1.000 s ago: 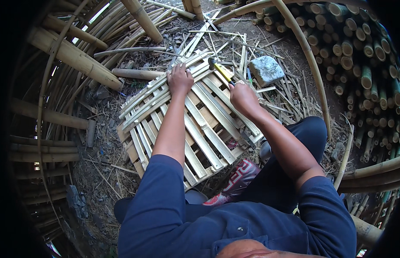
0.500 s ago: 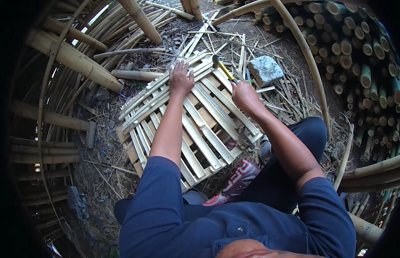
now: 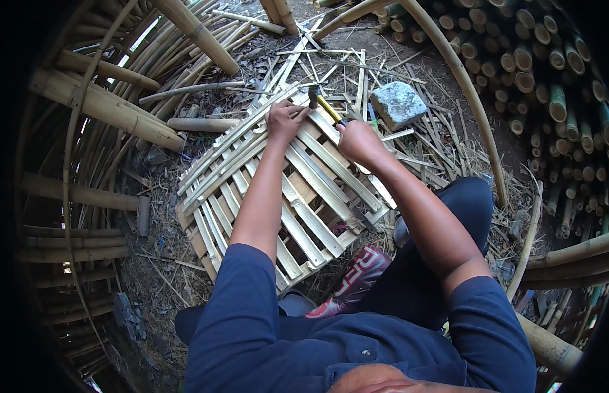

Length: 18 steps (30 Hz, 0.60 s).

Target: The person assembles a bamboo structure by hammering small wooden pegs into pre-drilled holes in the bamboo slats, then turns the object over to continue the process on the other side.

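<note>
In my right hand (image 3: 361, 143) is a hammer (image 3: 329, 109) with a dark head and a yellow and black handle. Its head is at the far corner of a slatted panel (image 3: 317, 180) of pale split bamboo, right beside the fingertips of my left hand (image 3: 286, 122). Those left fingers are drawn together over the panel's far crosswise strips; whatever they pinch is too small to make out. The panel lies in front of my legs, its long slats running toward me with gaps between them.
A grey stone block (image 3: 398, 105) sits right of the panel among loose bamboo strips (image 3: 361, 75). Stacked bamboo poles (image 3: 524, 82) fill the far right. A bent pole (image 3: 458, 65) arches between. Thick bamboo beams (image 3: 108, 112) stand at left.
My left hand has gone from lying flat on the strips to drawn-together fingers near the hammer head. The hammer and my right hand have shifted slightly left in view, as has the whole scene.
</note>
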### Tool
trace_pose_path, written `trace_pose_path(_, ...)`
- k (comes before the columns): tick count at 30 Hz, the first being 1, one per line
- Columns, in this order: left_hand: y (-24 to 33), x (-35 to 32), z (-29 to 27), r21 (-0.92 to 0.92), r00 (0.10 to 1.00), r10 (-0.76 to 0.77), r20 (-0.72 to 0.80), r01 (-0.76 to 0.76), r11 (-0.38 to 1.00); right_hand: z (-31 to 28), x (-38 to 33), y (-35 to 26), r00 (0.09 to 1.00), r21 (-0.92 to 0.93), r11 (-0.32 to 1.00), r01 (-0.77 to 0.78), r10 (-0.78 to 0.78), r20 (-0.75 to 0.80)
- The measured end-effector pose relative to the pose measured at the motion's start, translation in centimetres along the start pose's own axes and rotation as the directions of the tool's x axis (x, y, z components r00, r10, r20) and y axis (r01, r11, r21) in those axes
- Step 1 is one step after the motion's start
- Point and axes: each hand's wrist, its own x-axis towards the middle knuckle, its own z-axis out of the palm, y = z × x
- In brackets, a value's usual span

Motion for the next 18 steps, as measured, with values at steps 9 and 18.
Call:
trace_pose_path(9, 0.3, -0.1, 0.1, -0.053, 0.992, 0.124, -0.009, -0.124, 0.991, -0.4, 0.7, 1.6, 1.000, 0.033, 0.999, -0.005, 0.004, 0.026)
trace_pose_path(18, 0.6, -0.2, 1.0, 0.028, 0.989, 0.146, -0.010, -0.146, 0.989, -1.3, 0.1, 2.3, 0.998, 0.016, 0.998, 0.054, -0.055, 0.040)
